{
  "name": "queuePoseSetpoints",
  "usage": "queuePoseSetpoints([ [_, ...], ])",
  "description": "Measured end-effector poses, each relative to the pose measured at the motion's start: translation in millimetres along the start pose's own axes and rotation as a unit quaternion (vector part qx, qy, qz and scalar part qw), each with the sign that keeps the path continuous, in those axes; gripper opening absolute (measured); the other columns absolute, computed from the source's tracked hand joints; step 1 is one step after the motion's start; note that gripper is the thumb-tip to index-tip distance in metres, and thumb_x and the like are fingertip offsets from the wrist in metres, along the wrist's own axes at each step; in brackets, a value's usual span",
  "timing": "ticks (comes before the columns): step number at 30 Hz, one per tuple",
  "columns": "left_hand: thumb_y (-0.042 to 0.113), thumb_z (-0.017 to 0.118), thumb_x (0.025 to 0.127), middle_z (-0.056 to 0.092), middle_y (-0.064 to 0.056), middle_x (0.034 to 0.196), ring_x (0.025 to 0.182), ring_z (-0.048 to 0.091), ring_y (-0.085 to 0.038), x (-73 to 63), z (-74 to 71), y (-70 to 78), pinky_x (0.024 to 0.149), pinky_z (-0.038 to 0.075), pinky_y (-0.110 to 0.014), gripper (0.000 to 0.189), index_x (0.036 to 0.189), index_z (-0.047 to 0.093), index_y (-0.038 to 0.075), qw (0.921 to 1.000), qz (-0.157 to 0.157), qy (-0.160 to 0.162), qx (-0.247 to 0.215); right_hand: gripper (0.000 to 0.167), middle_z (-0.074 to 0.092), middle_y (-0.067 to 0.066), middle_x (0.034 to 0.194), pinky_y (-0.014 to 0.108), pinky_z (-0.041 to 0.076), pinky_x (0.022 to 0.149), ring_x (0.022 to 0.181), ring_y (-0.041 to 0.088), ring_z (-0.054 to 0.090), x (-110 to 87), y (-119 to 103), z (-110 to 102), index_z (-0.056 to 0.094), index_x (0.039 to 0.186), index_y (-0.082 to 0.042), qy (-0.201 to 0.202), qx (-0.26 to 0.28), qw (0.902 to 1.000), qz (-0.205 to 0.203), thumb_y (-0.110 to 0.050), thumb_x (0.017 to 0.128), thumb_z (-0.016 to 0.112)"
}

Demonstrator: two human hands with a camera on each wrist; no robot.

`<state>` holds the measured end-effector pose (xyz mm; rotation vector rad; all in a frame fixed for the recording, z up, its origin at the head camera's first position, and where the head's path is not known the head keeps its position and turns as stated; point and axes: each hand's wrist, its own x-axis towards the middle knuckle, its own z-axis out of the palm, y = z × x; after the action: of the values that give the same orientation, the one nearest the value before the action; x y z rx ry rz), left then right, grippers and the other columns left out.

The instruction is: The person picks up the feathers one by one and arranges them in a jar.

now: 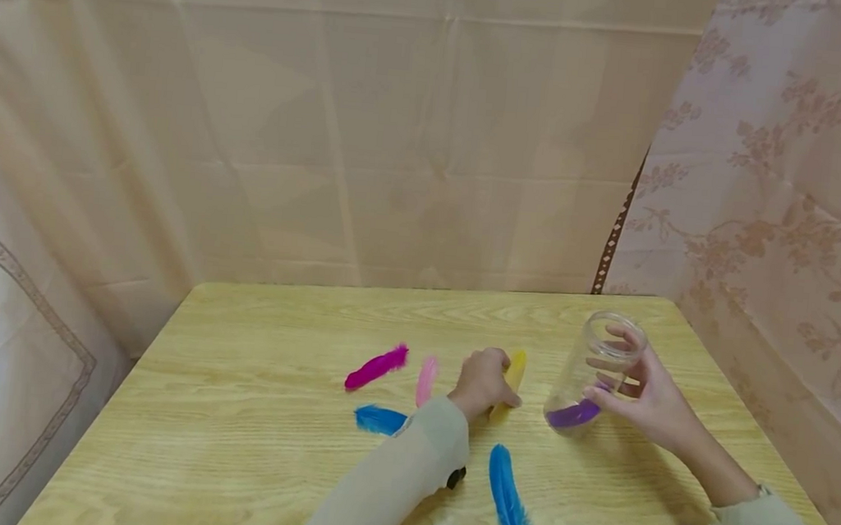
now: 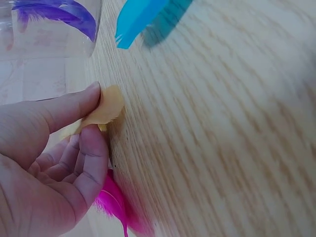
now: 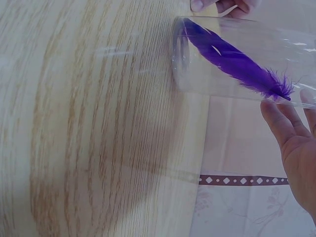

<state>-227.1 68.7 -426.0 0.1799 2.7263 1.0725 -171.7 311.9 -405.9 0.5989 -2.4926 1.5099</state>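
Observation:
My left hand (image 1: 484, 380) pinches a yellow feather (image 1: 515, 372) between thumb and forefinger, low over the table. In the left wrist view the thumb lies on one side of the feather (image 2: 109, 104). To its right, my right hand (image 1: 650, 396) grips a clear jar (image 1: 581, 366), thumb on the near side and fingers behind it. The jar leans slightly, its mouth open at the top. Inside, a purple feather (image 3: 232, 59) slants along the wall near the bottom.
Left of my left hand lie a magenta feather (image 1: 377, 367) and a light pink feather (image 1: 426, 381). A blue feather (image 1: 380, 419) is partly behind my left sleeve; another blue feather (image 1: 508, 496) lies nearer me. Curtains (image 1: 431, 131) hang behind the wooden table (image 1: 228, 445).

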Motion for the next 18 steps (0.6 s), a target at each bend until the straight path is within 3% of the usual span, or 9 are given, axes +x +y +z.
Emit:
queuePoseSetpoints([
  [11, 0.015, 0.097, 0.067, 0.068, 0.002, 0.092, 0.082, 0.057, -0.016, -2.4, -2.9, 1.3, 0.078, 0.051, -0.031, 0.038, 0.096, 0.074, 0.009, 0.9993, 0.034, 0.000, 0.016, 0.088, 0.049, 0.013, 0.136, 0.024, 0.057, 0.083, 0.111, 0.000, 0.062, -1.0, 1.3, -0.4, 0.024, 0.157, -0.018, -0.004, -0.002, 1.0000, 0.002, 0.003, 0.088, 0.076],
  [18, 0.016, 0.095, 0.071, 0.061, 0.001, 0.075, 0.059, 0.053, -0.012, -3.3, -7.5, 9.6, 0.057, 0.043, -0.024, 0.031, 0.086, 0.070, 0.009, 0.9997, 0.025, -0.004, 0.006, 0.088, 0.049, 0.020, 0.137, 0.023, 0.057, 0.082, 0.111, -0.001, 0.062, 0.3, -0.5, 0.1, 0.024, 0.157, -0.017, -0.004, -0.006, 1.0000, 0.000, 0.002, 0.088, 0.076],
])
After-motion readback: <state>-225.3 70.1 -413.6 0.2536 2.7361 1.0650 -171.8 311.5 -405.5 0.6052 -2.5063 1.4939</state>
